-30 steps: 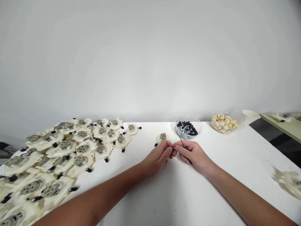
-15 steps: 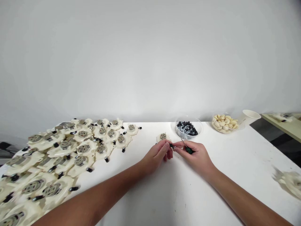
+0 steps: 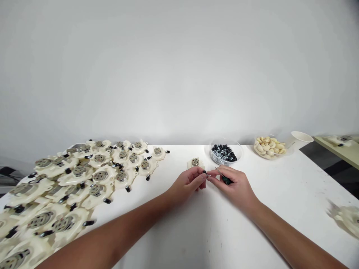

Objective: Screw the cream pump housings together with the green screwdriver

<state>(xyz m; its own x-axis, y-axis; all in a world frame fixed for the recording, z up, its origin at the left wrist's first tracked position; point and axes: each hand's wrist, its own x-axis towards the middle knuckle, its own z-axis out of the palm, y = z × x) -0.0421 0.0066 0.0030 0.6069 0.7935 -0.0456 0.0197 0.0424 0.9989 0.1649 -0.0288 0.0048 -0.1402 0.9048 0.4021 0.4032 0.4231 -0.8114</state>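
My left hand [image 3: 187, 184] pinches a small black part [image 3: 205, 172] between thumb and fingers. Facing it, my right hand [image 3: 235, 184] has a screwdriver with a dark green handle [image 3: 226, 181] tucked in its grip, the shaft pointing up and left. Its thumb and forefinger also pinch a tiny silvery piece [image 3: 209, 175] against the black part; it looks like a screw, though it is too small to be sure. Just behind my left hand lies a cream plastic housing with a round motor [image 3: 195, 162], partly hidden by the fingers.
A clear bowl [image 3: 240, 155] of small black parts and silvery bits stands behind my right hand. Farther right are a tub of cream curved pieces [image 3: 269, 147] and a tilted white cup [image 3: 300, 140]. Many motor housings [image 3: 99, 175] pile up at left; another cream part [image 3: 347, 220] lies far right.
Both hands stay in nearly the same place. The black part has turned slightly in the fingertips, and the screwdriver has tipped lower in my right hand. The view has shifted slightly.
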